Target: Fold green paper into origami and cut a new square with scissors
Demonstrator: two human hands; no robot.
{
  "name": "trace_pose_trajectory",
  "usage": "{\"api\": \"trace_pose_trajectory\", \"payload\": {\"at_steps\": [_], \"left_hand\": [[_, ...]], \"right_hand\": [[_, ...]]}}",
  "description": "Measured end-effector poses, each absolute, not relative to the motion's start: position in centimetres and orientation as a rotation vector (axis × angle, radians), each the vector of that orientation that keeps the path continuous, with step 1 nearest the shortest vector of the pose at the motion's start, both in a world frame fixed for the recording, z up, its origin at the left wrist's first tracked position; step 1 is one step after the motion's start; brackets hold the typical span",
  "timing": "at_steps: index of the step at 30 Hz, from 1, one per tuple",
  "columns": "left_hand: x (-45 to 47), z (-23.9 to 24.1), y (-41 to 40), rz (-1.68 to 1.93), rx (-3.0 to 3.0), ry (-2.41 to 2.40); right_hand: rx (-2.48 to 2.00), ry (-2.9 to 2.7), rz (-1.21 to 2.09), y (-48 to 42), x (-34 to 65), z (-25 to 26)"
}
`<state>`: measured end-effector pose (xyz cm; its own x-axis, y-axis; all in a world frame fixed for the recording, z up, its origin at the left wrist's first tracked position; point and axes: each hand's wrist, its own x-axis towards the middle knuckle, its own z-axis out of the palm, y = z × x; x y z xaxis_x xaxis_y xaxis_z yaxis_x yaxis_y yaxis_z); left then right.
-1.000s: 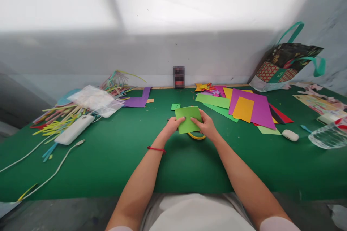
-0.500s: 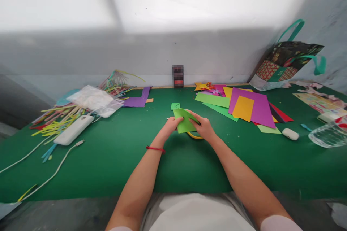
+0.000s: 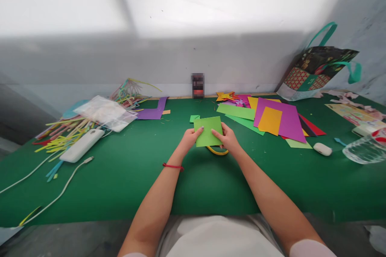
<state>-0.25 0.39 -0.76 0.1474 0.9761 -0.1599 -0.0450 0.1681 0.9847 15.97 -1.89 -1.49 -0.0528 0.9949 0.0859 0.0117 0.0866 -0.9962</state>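
A light green sheet of paper [image 3: 208, 135] is held up over the middle of the table, facing me nearly flat. My left hand [image 3: 189, 139] pinches its left edge, thumb in front and fingers behind. At the right edge my right hand [image 3: 228, 138] grips it the same way. Just beyond the sheet lies a small darker green paper piece [image 3: 194, 118] with a mark on it. Below the sheet a yellow curved loop [image 3: 217, 152] shows on the table; its upper part is hidden by the paper and my right hand.
Coloured paper sheets [image 3: 279, 122] lie to the right, near a white case [image 3: 322, 149] and a clear bottle [image 3: 364, 148]. On the left are many thin coloured strips [image 3: 66, 130], a plastic bag [image 3: 105, 112] and a white power bank [image 3: 83, 145]. A patterned bag [image 3: 313, 72] stands at back right.
The light green paper was bent and angled between my hands; now it is spread flat toward me. My right hand has shifted from its top right corner down to its right edge.
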Motion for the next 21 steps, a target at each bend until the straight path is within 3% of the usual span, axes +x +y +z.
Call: {"api": "trace_pose_trajectory", "payload": {"at_steps": [9,21], "left_hand": [[-0.6,-2.5,1.6,0.983,1.15,1.157],[-0.7,-1.0,0.7,1.166,1.346,1.165]], "right_hand": [[-1.089,-1.056,1.335,-1.6,16.3,-1.5],[-1.095,-1.063,1.15,-0.9,16.4,-2.0]]}}
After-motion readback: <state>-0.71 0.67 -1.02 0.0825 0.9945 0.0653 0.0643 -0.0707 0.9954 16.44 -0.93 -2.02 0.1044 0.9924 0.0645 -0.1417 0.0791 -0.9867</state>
